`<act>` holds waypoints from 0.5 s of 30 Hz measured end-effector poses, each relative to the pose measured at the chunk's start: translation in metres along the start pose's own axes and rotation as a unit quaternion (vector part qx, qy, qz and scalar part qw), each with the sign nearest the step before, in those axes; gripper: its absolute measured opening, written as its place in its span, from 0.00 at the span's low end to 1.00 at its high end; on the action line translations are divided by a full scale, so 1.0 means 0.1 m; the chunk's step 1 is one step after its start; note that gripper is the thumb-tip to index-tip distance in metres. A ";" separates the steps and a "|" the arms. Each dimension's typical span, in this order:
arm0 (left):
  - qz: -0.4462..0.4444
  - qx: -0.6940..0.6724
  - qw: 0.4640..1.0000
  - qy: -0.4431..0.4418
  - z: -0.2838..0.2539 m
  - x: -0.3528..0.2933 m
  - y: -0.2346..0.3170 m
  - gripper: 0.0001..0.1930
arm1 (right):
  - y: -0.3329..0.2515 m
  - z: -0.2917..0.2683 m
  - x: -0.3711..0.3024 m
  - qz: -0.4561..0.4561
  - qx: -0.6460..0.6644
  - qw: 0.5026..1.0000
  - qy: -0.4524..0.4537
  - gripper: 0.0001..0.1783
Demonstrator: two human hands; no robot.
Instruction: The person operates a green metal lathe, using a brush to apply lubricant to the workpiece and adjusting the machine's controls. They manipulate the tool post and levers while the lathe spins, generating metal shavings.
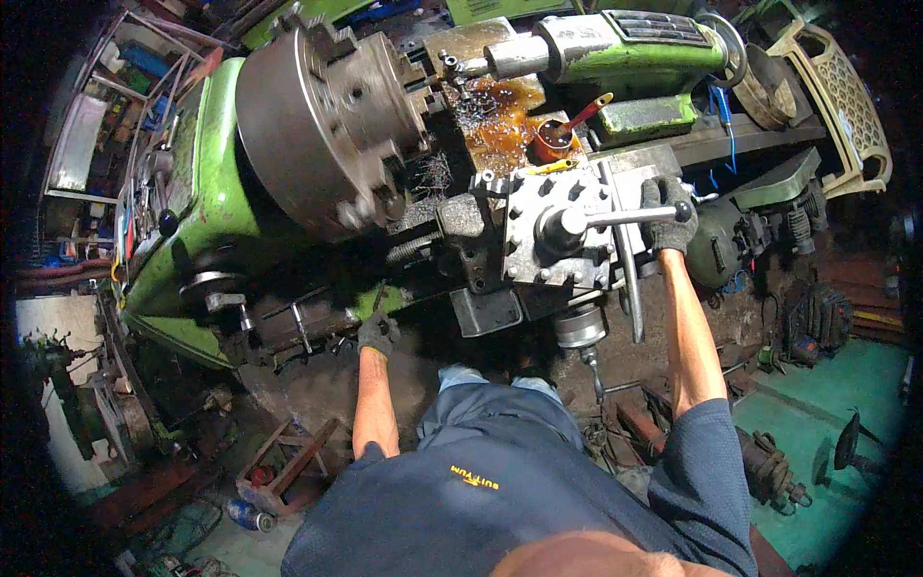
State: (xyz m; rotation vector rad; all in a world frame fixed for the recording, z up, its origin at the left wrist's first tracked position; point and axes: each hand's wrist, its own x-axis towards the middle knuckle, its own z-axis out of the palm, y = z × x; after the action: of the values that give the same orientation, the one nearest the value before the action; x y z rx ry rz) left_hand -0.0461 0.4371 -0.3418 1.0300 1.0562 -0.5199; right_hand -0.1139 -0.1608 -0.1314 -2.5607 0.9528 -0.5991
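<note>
At centre right, a steel lever [630, 215], likely stiff, rigid and perhaps slick, best taken by its dark knob [683, 212], crosses over the gloved right grip [671, 234], while the left grip [379, 334] sits left of centre by a green panel [369, 305], and whether either is clamped cannot be told.

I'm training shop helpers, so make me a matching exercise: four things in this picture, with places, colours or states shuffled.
Column one:
1. Chuck
2. Cup
3. Plastic chair
4. Right hand

Column two:
A. Gloved, by the ball-ended lever
B. Beige, at the upper right
C. Large and round, left of the tool post
D. With a red handle sticking out

Pairs: 1-C, 2-D, 3-B, 4-A
</note>
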 end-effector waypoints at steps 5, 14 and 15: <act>-0.002 -0.002 1.000 -0.024 -0.09 0.07 -0.02 0.11 | 0.01 0.01 0.02 -0.002 -0.019 1.000 -0.006 0.17; 0.002 -0.021 1.000 -0.019 -0.06 0.07 -0.03 0.11 | -0.01 0.00 0.02 0.012 -0.019 1.000 -0.013 0.16; 0.002 -0.020 1.000 -0.017 -0.03 0.05 -0.02 0.11 | 0.00 0.00 0.02 0.013 -0.022 1.000 -0.012 0.16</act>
State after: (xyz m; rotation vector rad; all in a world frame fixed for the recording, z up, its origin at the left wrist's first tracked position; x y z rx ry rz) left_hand -0.0473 0.4392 -0.3477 0.9851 1.0292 -0.5092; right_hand -0.1125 -0.1620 -0.1304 -2.5847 1.0004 -0.5454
